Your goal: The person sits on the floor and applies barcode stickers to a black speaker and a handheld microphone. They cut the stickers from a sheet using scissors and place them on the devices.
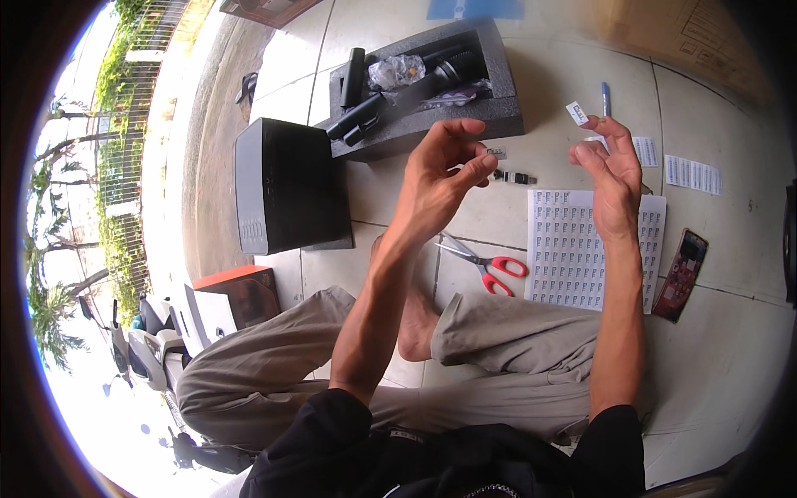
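Note:
My left hand [448, 163] is raised above the floor, thumb and forefinger closed on a small greyish printed label [497, 153]. To the right, my right hand [615, 170] has curled fingers, with a small white printed sticker [576, 114] at the tip of its forefinger. A black USB plug piece [520, 178] lies on the tiles between my hands. Partly under my right wrist is a white sheet of small printed stickers [564, 257], with some gone from its top row. Red-handled scissors [490, 267] lie open left of the sheet.
Beyond my left hand is a grey foam box [510, 116] with black microphones [442, 76] and plastic wrap. A black speaker [286, 187] stands left. Sticker strips [693, 175], a blue pen [606, 100] and a reddish phone-shaped thing [682, 275] lie right; cardboard [697, 41] lies behind.

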### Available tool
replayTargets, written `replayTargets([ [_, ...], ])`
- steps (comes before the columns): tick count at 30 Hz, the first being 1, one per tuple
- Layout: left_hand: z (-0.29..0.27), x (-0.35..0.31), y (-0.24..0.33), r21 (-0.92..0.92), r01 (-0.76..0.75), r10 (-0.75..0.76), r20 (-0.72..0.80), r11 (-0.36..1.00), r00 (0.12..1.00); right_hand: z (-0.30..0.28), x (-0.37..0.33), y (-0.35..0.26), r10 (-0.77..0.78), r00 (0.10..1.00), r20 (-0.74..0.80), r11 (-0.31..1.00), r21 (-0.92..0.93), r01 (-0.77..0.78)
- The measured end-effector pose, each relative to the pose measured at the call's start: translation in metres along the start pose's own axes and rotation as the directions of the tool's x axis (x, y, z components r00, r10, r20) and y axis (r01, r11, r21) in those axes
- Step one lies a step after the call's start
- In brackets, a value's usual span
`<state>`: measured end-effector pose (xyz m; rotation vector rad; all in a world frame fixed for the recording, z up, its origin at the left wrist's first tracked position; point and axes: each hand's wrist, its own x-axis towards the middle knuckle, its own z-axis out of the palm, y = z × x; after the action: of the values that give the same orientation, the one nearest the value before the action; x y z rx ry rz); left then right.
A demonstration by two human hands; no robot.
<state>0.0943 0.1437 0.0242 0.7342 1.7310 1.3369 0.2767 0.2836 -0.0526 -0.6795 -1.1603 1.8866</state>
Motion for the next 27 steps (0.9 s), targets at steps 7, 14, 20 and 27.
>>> replayTargets([
  [7,-0.093,0.004,0.000,0.393,-0.232,0.378,-0.352,0.890,0.856,0.033,-0.006,0.008,-0.093,0.991,0.098,0.989,-0.104,0.103],
  [14,-0.162,0.021,-0.038,0.765,-0.192,0.492,-0.182,0.615,0.851,0.050,-0.005,0.005,-0.032,0.962,0.270,0.997,0.080,0.010],
  [20,-0.172,0.028,-0.047,0.779,-0.259,0.512,-0.092,0.571,0.854,0.090,-0.010,0.020,0.307,0.861,0.405,0.940,0.012,-0.341],
  [27,-0.162,0.021,0.003,0.683,-0.317,0.544,-0.141,0.658,0.827,0.165,0.014,0.059,0.524,0.700,0.485,0.795,0.015,-0.606],
])
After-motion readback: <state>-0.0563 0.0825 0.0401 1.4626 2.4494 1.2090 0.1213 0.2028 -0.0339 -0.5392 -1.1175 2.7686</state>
